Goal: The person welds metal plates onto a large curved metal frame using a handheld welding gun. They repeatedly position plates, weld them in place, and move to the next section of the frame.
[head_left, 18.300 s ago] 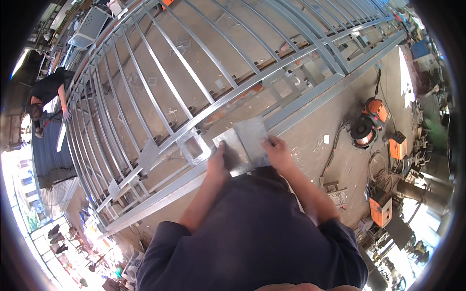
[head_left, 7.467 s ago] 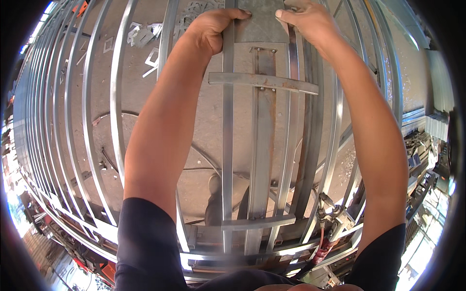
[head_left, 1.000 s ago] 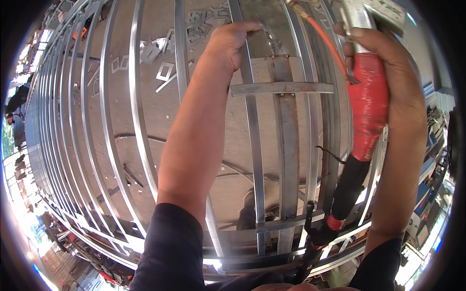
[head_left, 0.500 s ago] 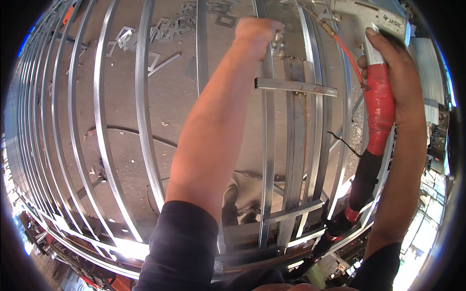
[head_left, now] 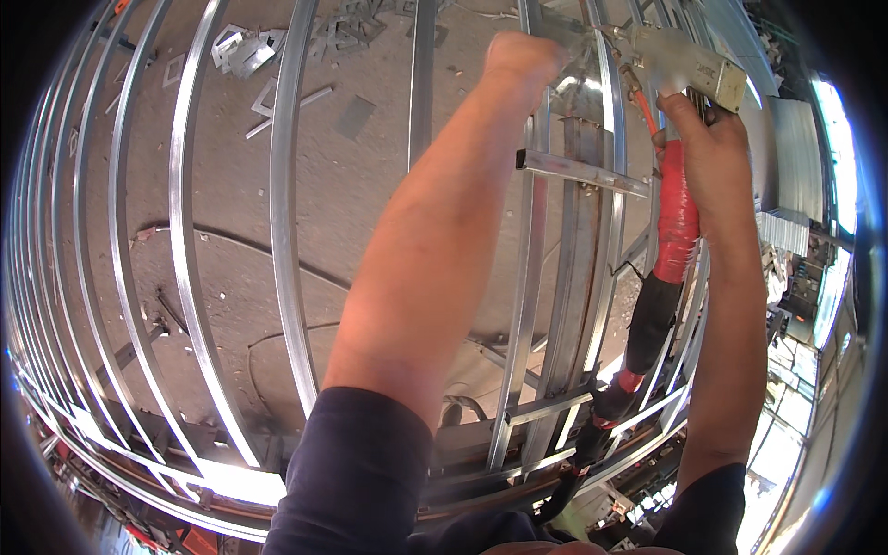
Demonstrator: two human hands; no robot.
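Welding gun (head_left: pixel 678 208), gripped by the right hand (head_left: pixel 712 134), had shifted nearer the metal plate (head_left: pixel 583 97) — above the barred frame (head_left: pixel 285 185), inside its near edge. Whether the left hand (head_left: pixel 527 67) pinched anything, I couldn't tell. Metal offcuts (head_left: pixel 248 52) littered the floor (head_left: pixel 236 190).

Below me, the dusty floor (head_left: pixel 351 185) bore silvery metal offcuts (head_left: pixel 262 53), 1 grey rectangular plate (head_left: pixel 355 117) and a dark cable (head_left: pixel 231 240); across the metal bars (head_left: pixel 527 277) lay 2 short square tubes (head_left: pixel 583 172).
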